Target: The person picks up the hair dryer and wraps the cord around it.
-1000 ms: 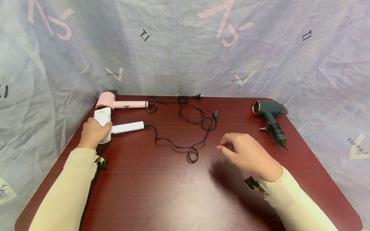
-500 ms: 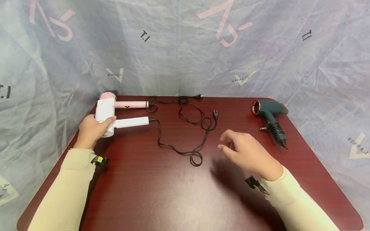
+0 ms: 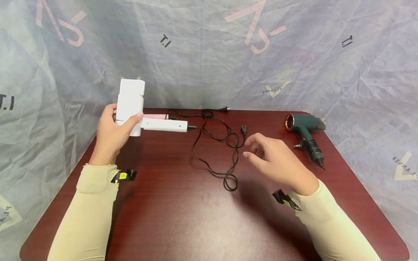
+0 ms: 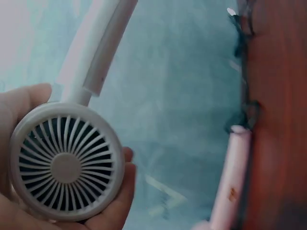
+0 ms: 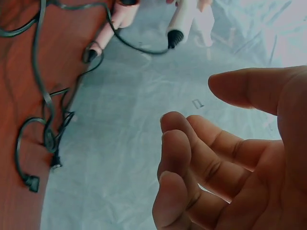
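Note:
A white hair dryer point(image 3: 130, 99) is held up over the table's left side by my left hand point(image 3: 112, 136), thumb in front and fingers behind its body. Its handle points right, and a black cord point(image 3: 209, 165) trails from it onto the table. In the left wrist view the hand wraps the round slatted grille point(image 4: 66, 167). My right hand point(image 3: 277, 159) hovers over the table at the right with loosely bent fingers and nothing in them; the right wrist view shows thumb and fingertips apart. Behind the white dryer lies a pink hair dryer point(image 3: 156, 116), its head hidden in the head view.
A dark green hair dryer point(image 3: 303, 125) lies at the back right, its cord wound round the handle. The pink dryer's cord point(image 3: 215, 136) runs along the back, close to the white dryer's plug point(image 3: 244, 129). Grey printed cloth point(image 3: 202, 65) hangs behind the dark red table point(image 3: 183, 224).
My left hand has lifted the white hair dryer up and to the right, dragging part of its cord along. The right hand has shifted only slightly upward.

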Demonstrator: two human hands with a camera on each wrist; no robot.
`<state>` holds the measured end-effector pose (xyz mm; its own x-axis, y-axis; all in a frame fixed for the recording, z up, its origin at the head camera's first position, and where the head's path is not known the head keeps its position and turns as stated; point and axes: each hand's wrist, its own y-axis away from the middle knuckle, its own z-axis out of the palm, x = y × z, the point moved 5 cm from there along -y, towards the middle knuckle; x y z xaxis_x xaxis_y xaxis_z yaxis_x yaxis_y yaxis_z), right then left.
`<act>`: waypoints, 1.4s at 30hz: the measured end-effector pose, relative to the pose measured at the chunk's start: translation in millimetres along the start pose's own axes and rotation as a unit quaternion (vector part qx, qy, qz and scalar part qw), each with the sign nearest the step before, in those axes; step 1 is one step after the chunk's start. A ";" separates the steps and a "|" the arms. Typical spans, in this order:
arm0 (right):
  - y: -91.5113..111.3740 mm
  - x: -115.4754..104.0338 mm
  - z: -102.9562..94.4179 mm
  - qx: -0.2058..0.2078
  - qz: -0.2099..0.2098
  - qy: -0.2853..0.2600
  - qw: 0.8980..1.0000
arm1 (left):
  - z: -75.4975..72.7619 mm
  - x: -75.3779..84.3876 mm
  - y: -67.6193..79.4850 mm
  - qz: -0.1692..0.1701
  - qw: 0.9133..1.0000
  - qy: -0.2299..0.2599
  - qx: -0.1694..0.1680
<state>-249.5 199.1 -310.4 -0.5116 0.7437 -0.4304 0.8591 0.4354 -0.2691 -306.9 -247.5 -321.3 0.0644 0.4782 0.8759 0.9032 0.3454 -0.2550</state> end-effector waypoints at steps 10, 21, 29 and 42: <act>-15.4 -21.4 -18.8 0.077 -0.028 -0.055 0.995 | 13.2 67.8 28.7 0.062 0.994 0.090 0.010; -14.0 -34.8 -44.4 0.156 -0.027 -0.096 0.983 | 15.5 119.5 65.5 0.101 0.963 0.251 0.008; -8.8 -43.6 -36.5 0.125 -0.038 -0.122 0.984 | 11.0 142.1 83.5 0.172 0.933 0.314 0.032; -17.2 -59.6 -8.0 0.077 -0.098 -0.111 0.986 | 12.2 147.0 89.4 0.181 0.909 0.374 0.041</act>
<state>-233.7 151.3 -273.2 -0.6730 0.5153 -0.5306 0.7396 0.4647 -0.4868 -221.8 -136.5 -220.3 0.6493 -0.1001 0.7539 0.7326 0.3488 -0.5846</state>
